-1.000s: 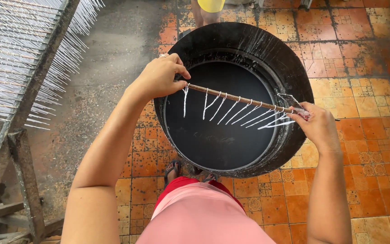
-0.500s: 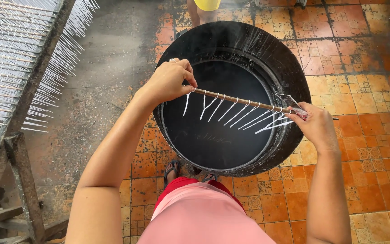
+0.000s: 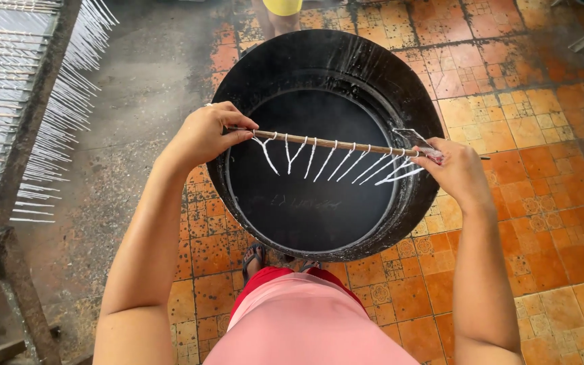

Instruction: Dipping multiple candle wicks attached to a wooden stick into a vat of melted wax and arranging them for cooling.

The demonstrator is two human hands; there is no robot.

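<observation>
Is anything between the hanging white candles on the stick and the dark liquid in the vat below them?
Nothing visible. The stick is held at both ends by the left hand and right hand over the open black vat. The thin white candles hang free above the dark liquid.

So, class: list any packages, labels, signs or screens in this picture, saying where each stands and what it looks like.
None are in view. There is only a stick of white candles held by both hands over a round black vat, and a rack of white candles at the left.
</observation>
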